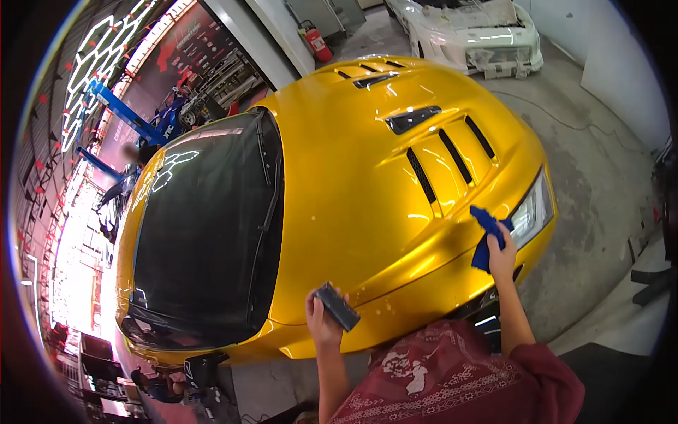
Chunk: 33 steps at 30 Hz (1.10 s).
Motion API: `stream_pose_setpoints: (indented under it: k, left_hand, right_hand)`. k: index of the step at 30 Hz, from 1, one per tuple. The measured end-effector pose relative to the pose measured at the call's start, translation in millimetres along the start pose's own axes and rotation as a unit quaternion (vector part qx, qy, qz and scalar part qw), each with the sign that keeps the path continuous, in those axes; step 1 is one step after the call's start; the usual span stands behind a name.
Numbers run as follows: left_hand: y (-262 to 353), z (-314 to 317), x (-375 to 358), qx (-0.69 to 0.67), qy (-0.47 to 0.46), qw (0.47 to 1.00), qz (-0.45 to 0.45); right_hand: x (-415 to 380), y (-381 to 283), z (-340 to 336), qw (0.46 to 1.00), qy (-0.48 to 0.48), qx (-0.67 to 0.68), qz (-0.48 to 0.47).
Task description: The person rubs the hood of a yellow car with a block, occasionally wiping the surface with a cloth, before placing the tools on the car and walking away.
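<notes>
A glossy yellow car (pixel 339 169) fills the middle of the head view, its hood toward me. My left hand (pixel 323 326) grips a dark rectangular block (pixel 337 307) over the near fender edge. In my right hand (pixel 501 256) is a bunched blue cloth (pixel 486 225), held close over the front fender beside the headlight (pixel 531 212). Small pale spots show on the paint near the block. Black vent slots (pixel 455 157) and a dark hood scoop (pixel 413 120) lie farther across the hood. The windshield (pixel 205 219) is to the left.
A white car body (pixel 470 35) stands at the back right. A red fire extinguisher (pixel 318 44) sits by the pillar. A cable (pixel 565 119) runs over the concrete floor. Blue lift arms (pixel 127 113) and a person (pixel 127 180) are at the far left; another person (pixel 159 385) is low at left.
</notes>
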<state>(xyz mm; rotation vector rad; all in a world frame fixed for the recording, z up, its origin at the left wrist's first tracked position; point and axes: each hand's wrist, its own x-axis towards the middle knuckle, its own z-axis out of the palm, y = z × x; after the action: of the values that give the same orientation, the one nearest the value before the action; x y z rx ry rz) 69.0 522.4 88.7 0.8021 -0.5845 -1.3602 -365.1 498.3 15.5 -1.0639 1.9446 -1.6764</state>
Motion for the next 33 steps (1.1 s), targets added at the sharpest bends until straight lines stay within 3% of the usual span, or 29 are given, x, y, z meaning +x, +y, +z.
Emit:
stream_pose_setpoints:
  k: [5, 7, 9, 11, 13, 14, 16, 20, 23, 26, 27, 28, 32, 33]
  left_hand:
    - [-15.9, 58.7, 18.8, -0.058, -0.04, 0.997, -0.037]
    - [-22.9, 74.8, 23.4, -0.065, -0.061, 0.995, -0.05]
    - [-30.9, 86.3, 26.5, -0.06, -0.082, 0.993, -0.061]
    - [-33.5, 101.1, 22.4, -0.051, -0.097, 0.992, -0.055]
    - [-39.8, 108.7, 16.9, -0.037, -0.119, 0.991, -0.053]
    - [-45.8, 109.4, 13.5, -0.013, -0.113, 0.992, -0.051]
    - [-59.1, 107.8, 6.6, 0.032, -0.102, 0.993, -0.046]
    - [-83.6, 103.4, -9.5, 0.127, -0.038, 0.99, -0.058]
    - [-86.1, 106.9, -21.0, 0.193, -0.051, 0.978, -0.064]
    - [-93.0, 92.4, -28.0, 0.234, -0.088, 0.967, -0.054]
    - [-94.4, 86.7, -29.7, 0.234, -0.102, 0.965, -0.063]
    - [-94.6, 81.5, -32.7, 0.236, -0.115, 0.962, -0.072]
    - [-97.3, 69.0, -53.7, 0.216, -0.158, 0.945, -0.19]
    - [-99.3, 66.5, -60.0, 0.228, -0.163, 0.936, -0.212]
  right_hand:
    - [9.0, -23.7, 14.8, 0.994, 0.053, 0.014, -0.098]
    - [15.7, -49.1, 18.9, 0.988, -0.066, -0.02, -0.14]
    - [2.0, -59.6, 33.0, 0.94, -0.04, -0.275, -0.196]
    - [-9.3, -77.3, 43.7, 0.961, -0.071, -0.129, -0.233]
    - [-27.0, -88.3, 53.3, 0.955, -0.2, 0.006, -0.221]
    - [-43.0, -106.3, 49.2, 0.94, -0.311, 0.086, -0.107]
    - [-69.4, -124.9, 46.7, 0.893, -0.436, 0.108, -0.034]
    - [-106.3, -109.9, 56.0, 0.909, -0.397, 0.039, -0.118]
    - [-100.4, -89.7, 49.8, 0.917, -0.394, 0.0, -0.062]
    - [-82.1, -76.4, 37.0, 0.956, -0.292, 0.023, 0.002]
    - [-71.7, -67.9, 37.6, 0.972, -0.225, 0.039, -0.055]
    - [-62.1, -57.6, 37.4, 0.976, -0.21, 0.052, 0.012]
    - [-8.8, -24.7, 51.9, 0.972, -0.189, 0.12, 0.067]
    - [1.9, -0.7, 63.7, 0.984, -0.178, 0.012, 0.025]
